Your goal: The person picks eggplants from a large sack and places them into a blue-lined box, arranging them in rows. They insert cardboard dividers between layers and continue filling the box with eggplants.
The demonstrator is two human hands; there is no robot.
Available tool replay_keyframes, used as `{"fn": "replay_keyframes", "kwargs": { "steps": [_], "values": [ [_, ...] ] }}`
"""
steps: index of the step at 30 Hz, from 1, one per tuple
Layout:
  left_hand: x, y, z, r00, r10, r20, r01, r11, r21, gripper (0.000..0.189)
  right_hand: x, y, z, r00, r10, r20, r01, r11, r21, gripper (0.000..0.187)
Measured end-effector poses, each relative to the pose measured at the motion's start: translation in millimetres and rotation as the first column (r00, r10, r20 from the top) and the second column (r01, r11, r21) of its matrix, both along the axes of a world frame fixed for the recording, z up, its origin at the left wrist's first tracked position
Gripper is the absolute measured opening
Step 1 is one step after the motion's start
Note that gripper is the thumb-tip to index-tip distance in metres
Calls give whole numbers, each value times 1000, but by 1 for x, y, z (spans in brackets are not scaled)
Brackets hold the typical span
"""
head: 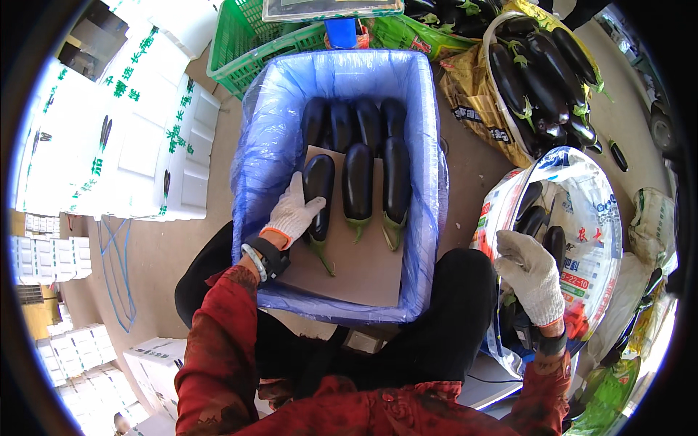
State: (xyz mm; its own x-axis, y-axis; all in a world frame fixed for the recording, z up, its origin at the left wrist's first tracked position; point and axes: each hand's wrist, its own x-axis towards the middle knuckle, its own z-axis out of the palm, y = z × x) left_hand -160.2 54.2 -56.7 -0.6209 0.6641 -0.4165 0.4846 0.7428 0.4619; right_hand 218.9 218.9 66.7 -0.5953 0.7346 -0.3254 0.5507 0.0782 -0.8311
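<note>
Before me stands a crate lined with blue plastic film [431, 218]. Several dark eggplants [341, 125] lie side by side at its far end, stems hidden. A cardboard sheet [343, 289] covers the near part, and three more eggplants rest on it, stems towards me. My left hand [292, 212], in a white knit glove, holds the leftmost eggplant [319, 180], fingers along its left side and thumb across it. My gloved right hand [529, 275] hovers over an open woven plastic sack [594, 218], fingers loosely curled around nothing visible. Close beside it is an eggplant [555, 245] in the sack.
A weighing scale [332, 10] on a blue post stands behind the crate, near a green plastic basket [262, 60]. White foam boxes [131, 141] are stacked left. A full sack of eggplants [540, 76] stands far right, with one loose eggplant [618, 156] on the floor.
</note>
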Motion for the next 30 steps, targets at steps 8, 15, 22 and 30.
{"fn": "replay_keyframes", "kwargs": {
  "steps": [8, 15, 22, 30],
  "values": [
    [21, 29, 2, 979, -1, -202, -25, 992, -122, 76, 65, 17, -40, 975, -217, 46, 213, 974, 78, 36],
    [39, 20, -3, 942, 62, -328, -70, 997, -12, 94, 172, 33, -83, 863, -498, 87, 496, 867, 43, 30],
    [28, 44, -44, 909, 82, -409, -8, 984, 179, 86, 296, 55, -142, 665, -532, 525, 447, 846, 291, 37],
    [7, 40, -63, 978, 32, -206, 46, 931, 362, 75, 280, 48, -244, 401, -100, 910, 254, 967, -5, 59]
  ]
}}
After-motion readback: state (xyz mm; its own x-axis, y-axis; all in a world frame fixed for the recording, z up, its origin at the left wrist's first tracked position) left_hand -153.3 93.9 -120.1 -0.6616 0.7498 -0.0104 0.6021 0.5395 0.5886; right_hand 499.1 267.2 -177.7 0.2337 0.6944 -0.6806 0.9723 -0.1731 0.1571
